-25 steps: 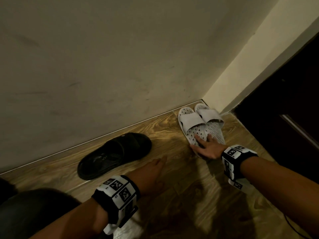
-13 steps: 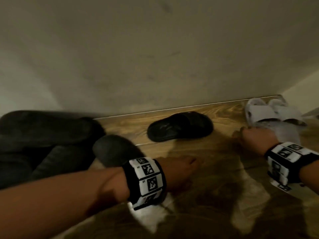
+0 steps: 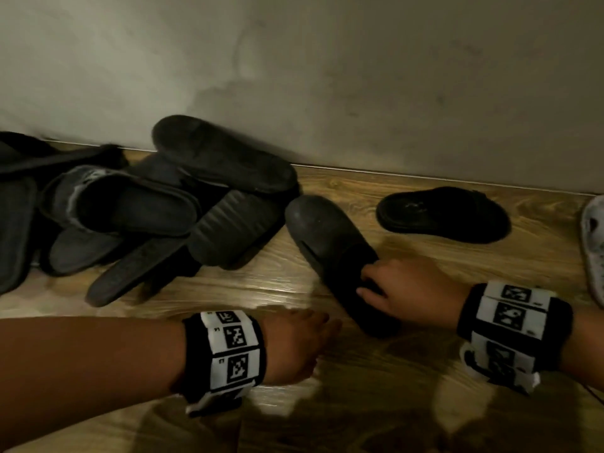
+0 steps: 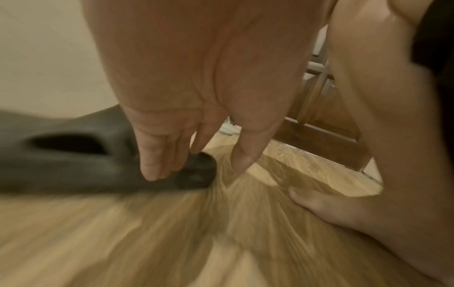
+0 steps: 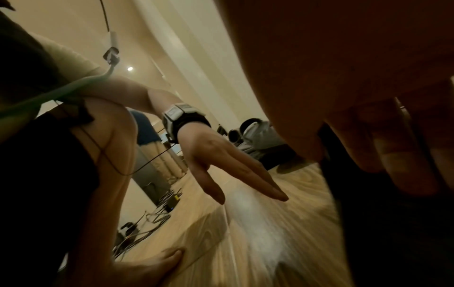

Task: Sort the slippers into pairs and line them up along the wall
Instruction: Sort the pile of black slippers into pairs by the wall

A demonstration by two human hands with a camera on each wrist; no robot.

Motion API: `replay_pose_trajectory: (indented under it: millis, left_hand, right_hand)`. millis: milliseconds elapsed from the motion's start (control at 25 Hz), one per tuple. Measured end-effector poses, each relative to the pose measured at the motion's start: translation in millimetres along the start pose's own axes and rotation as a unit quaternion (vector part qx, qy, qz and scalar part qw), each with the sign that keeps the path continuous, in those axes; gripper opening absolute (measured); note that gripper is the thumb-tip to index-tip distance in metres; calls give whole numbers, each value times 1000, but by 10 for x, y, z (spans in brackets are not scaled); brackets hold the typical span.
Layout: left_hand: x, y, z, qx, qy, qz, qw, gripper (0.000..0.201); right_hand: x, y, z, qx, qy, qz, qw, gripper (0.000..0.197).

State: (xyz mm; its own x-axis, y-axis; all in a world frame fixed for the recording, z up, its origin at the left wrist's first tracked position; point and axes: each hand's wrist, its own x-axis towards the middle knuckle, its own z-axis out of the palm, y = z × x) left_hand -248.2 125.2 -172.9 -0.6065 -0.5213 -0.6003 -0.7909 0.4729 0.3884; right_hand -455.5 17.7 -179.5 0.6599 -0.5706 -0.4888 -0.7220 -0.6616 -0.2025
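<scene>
Gripping the heel end of a dark rubber slide slipper [image 3: 330, 246] lying on the wood-grain plank floor [image 3: 287, 289], the right hand [image 3: 408, 289] is curling its fingers [image 3: 369, 273] over the slipper's edge, thumb down at the near side. That slipper is lying at an angle, toe pointing up and left toward the grey plastered wall [image 3: 327, 76], well short of the skirting line. The left hand [image 3: 297, 341] is hovering just above the floor near the same slipper's heel, fingers straight and loosely spread, holding nothing; the left wrist view is showing those relaxed fingers [image 4: 157, 159] hanging just in front of the slipper's dark end [image 4: 194, 170], and whether they are touching it cannot be told. From the right wrist view the left hand [image 5: 221, 165] is likewise showing flat and unclenched above the boards. Another black slide slipper [image 3: 441, 214] is sitting alone to the right, close to the wall and roughly parallel to it. Further right, a pale perforated slipper [image 3: 595, 243] is showing only at the picture's edge. To the left, a jumbled heap of dark slippers [image 3: 157, 207] is lying against the wall, one of them turned sole-up [image 3: 222, 155] on top. A bare foot [image 4: 326, 205] is resting on the floor under the right arm. Both wrists are wearing black bands with white coded markers [image 3: 228, 351].
</scene>
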Motion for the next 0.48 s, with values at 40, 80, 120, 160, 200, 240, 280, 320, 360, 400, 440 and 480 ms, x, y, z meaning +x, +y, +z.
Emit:
replay_pose_trajectory:
  millis: [40, 80, 120, 160, 200, 240, 280, 320, 360, 400, 440, 480]
  left_hand:
    - [-134, -62, 73, 3, -2, -4, 1000, 70]
    - [-257, -125, 139, 7, -3, -9, 1000, 70]
    - [-371, -191, 192, 5, 0, -19, 1000, 69]
    - [-464, -249, 229, -6, 6, -32, 999, 68]
    - [-553, -318, 252, -20, 11, -48, 999, 67]
    - [-593, -367, 246, -36, 11, -64, 997, 66]
    - [-675, -435, 256, -50, 11, -84, 995, 66]
    - [-743, -503, 258, -60, 18, -101, 993, 66]
    - [-810, -580, 268, -62, 34, -116, 991, 64]
    - [-888, -660, 280, -59, 52, -130, 988, 61]
    - [-962, -746, 286, -53, 67, -146, 986, 56]
    - [-1030, -831, 281, -44, 78, -163, 983, 51]
  right_hand:
    - [29, -150, 2, -10, -7, -16, 1000, 36]
    - [45, -286, 5, -18, -10, -29, 999, 38]
    - [66, -411, -6, -21, -13, -42, 999, 39]
    - [94, -521, -11, -23, -14, -54, 998, 39]
    - [146, -643, -24, -23, -13, -66, 998, 39]
    - [186, -723, -40, -23, -12, -75, 997, 39]
    - [261, -845, -53, -19, -11, -88, 996, 40]
    - [338, -943, -71, -19, -9, -99, 995, 40]
    - [415, -1033, -100, -21, -4, -109, 994, 41]
    - [486, -1108, -128, -24, 2, -116, 993, 42]
    - [549, -1162, -156, -29, 9, -121, 992, 42]
    - [596, -1196, -184, -35, 12, -119, 992, 43]
